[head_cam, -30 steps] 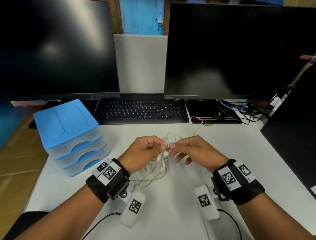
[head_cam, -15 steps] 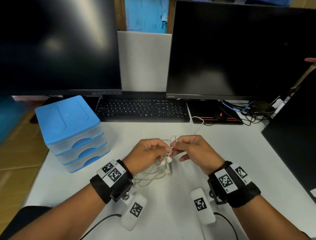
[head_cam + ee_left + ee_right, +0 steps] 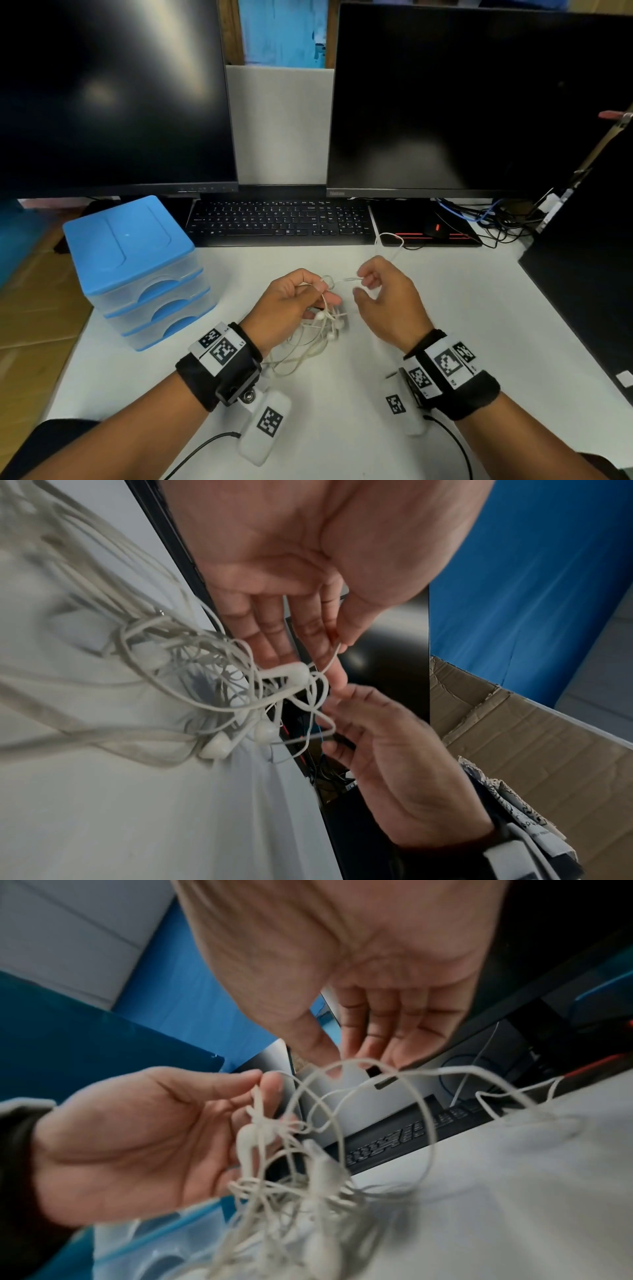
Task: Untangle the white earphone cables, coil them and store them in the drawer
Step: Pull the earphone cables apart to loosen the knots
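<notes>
The left hand (image 3: 291, 308) has its grip clamped on the white earphone cables (image 3: 322, 329): thumb and fingertips (image 3: 270, 1080) pinch a strand at the top of the knot, and the tangled bundle hangs below the hand, its lower loops lying on the white table (image 3: 342, 428). Several earbuds (image 3: 263, 730) dangle in the tangle just under the palm. The right hand (image 3: 390, 301) has its grip pinched on 1 thin strand (image 3: 346, 280) that runs almost level from the left hand's fingers to its own thumb and forefinger; its other fingers are loosely curled. The 2 hands are near each other but apart, both above the table. Another white lead (image 3: 390, 240) loops from behind the right hand toward the back of the table.

To the left of the hands stands a small drawer unit (image 3: 137, 267) with a blue lid and 3 clear drawers, all pushed in. Behind the hands lies a black keyboard (image 3: 281, 219), with 2 dark monitors (image 3: 462, 102) above it. A black mouse (image 3: 435, 233) sits on a dark pad at the right of the keyboard, beside a cluster of dark and blue wires (image 3: 486, 216). Both wrists wear black bands with printed square markers (image 3: 222, 349).
</notes>
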Demonstrator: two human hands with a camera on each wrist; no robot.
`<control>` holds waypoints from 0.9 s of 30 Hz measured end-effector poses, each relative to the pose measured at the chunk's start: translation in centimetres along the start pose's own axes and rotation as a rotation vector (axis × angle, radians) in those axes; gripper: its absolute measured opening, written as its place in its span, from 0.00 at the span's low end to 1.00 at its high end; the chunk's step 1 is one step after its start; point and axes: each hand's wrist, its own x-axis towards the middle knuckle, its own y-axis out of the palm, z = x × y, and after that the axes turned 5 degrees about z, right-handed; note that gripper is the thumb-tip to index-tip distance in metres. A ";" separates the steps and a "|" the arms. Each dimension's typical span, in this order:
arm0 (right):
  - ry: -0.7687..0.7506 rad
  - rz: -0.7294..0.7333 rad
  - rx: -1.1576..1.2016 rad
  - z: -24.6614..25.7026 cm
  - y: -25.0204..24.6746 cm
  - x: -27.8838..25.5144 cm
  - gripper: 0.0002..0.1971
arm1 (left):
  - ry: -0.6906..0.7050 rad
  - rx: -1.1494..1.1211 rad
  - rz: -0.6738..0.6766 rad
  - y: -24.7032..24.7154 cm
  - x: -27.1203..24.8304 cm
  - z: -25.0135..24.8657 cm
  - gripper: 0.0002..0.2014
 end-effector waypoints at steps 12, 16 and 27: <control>0.282 0.410 0.640 1.1 0.9 -0.4 0.06 | 0.018 -0.002 0.034 0.4 -0.4 -0.2 0.07; 0.374 0.377 0.716 0.7 1.3 -0.1 0.07 | 0.038 -0.010 0.028 0.2 -0.4 -0.7 0.06; 0.311 0.255 0.628 0.8 2.0 -0.4 0.06 | 0.025 0.016 0.033 0.1 -0.6 -0.7 0.06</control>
